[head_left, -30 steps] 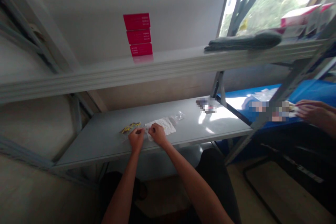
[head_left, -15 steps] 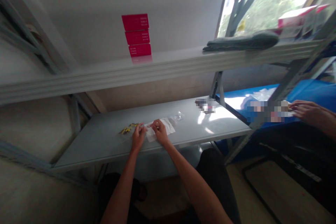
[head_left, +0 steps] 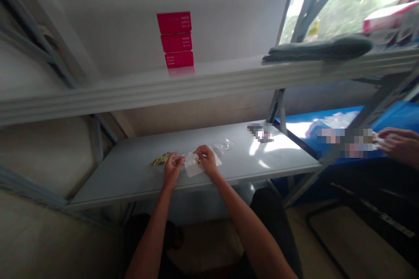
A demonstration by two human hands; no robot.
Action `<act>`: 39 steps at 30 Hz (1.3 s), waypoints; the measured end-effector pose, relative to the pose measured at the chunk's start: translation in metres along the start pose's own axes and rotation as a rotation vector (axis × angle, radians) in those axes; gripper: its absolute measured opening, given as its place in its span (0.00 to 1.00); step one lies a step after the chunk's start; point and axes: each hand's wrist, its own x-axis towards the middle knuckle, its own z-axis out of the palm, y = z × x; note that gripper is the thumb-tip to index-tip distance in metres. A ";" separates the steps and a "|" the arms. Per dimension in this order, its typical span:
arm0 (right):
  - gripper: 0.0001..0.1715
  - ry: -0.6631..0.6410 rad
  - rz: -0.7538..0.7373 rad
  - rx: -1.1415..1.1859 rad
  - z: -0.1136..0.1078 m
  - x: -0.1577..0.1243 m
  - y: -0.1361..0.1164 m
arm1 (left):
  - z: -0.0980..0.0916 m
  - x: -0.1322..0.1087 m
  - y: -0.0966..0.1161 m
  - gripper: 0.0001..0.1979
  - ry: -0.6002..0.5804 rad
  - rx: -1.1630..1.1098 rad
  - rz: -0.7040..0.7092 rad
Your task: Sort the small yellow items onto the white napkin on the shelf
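Note:
On the grey lower shelf (head_left: pixel 131 174), a white sheet or flat bag (head_left: pixel 193 169) lies between my two hands. My left hand (head_left: pixel 173 170) is at its left edge, fingers pinched together; what they hold, if anything, is too small to make out. Over the sheet's right part, my right hand (head_left: pixel 207 161) has its fingers closed at a small gold-coloured piece (head_left: pixel 198 161). A small heap of yellow pieces (head_left: pixel 160 159) sits just left of my left hand, partly covered by it. Behind my right hand lies a crumpled clear plastic bag (head_left: pixel 225 144).
Three red boxes (head_left: pixel 177 43) stand stacked on the upper shelf (head_left: pixel 131 91), with a folded dark cloth (head_left: pixel 314 50) farther right. A blurred-out item (head_left: pixel 260 132) rests at the lower shelf's right end. Beyond the post, another person's hand (head_left: pixel 397 139) is over a blue surface.
The view has shifted slightly, so most things sit farther right. My right hand has moved a little away from my left, and the gold-coloured piece now shows beneath its fingers.

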 end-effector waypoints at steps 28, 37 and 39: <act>0.08 0.016 0.112 -0.159 0.005 -0.008 0.008 | -0.005 -0.002 0.001 0.18 0.165 -0.106 0.054; 0.08 0.044 0.174 -0.111 0.006 -0.009 0.012 | -0.005 0.000 -0.002 0.19 0.126 -0.091 0.000; 0.08 0.058 0.186 -0.085 0.007 -0.009 0.013 | -0.004 0.000 -0.003 0.20 0.096 -0.110 -0.013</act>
